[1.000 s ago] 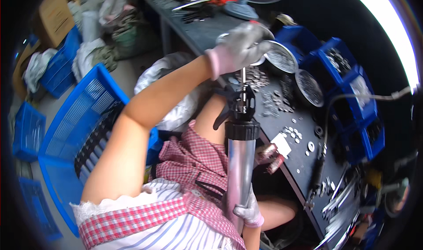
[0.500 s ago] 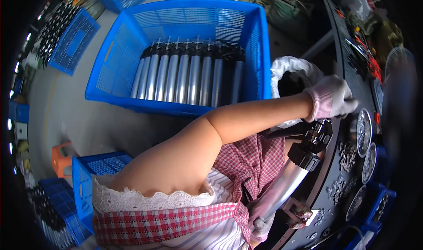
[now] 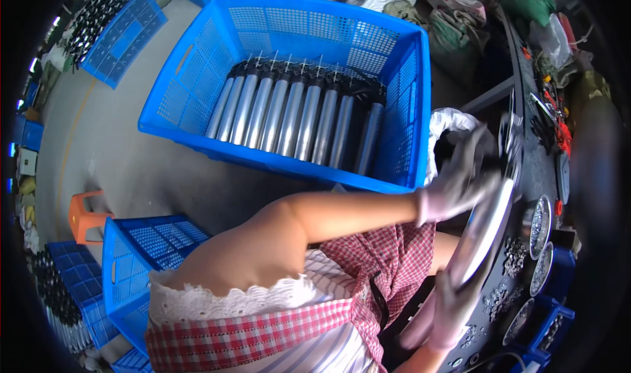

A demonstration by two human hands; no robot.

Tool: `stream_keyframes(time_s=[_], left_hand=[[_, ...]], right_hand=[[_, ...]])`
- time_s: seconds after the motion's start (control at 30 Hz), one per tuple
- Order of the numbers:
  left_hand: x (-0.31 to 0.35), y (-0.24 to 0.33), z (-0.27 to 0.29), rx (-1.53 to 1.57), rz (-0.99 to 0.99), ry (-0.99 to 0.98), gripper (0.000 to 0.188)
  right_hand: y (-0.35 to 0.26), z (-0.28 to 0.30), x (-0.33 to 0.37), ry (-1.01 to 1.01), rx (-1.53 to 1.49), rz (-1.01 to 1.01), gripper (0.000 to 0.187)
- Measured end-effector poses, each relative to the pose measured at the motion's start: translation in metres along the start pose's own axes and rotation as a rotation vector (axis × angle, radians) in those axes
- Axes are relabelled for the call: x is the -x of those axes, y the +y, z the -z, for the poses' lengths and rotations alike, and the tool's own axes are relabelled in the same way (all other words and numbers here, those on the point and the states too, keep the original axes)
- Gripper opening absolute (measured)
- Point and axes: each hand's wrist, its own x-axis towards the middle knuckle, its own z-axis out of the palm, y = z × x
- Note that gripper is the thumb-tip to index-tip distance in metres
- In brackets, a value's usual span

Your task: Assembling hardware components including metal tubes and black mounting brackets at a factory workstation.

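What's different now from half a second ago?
The left hand has left the rod end and dropped beside the upper barrel; blur hides whether it touches. The caulking gun has shifted up and right in view, the right hand moving with it, around the barrel. Unchanged: the silver tubes standing in the blue basket.

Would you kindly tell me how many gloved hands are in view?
2: the left hand, blurred near the upper part of the silver tube; the right hand, around its lower part. No others show.
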Motion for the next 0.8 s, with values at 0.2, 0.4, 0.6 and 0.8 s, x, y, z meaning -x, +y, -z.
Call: stream_keyframes(time_s=[0.2, 0.4, 0.6, 0.8], left_hand=[[-0.016, -0.017, 0.118, 0.419, 0.482, -0.252, 0.072], [-0.010, -0.032, 0.355, -0.162, 0.825, -0.078, 0.038], [0.012, -0.084, 0.541, -0.579, 1.260, 0.111, 0.033], [0.045, -0.141, 0.641, -1.025, 1.354, 0.056, 0.039]], right_hand=[[-0.061, -0.055, -0.084, -0.329, -0.055, 0.498, 0.067], [-0.020, -0.043, -0.089, -0.562, -0.530, -0.154, 0.052], [0.064, -0.007, -0.129, -0.423, -0.099, -0.155, 0.045], [0.149, 0.057, -0.123, -0.433, 0.205, -0.395, 0.037]])
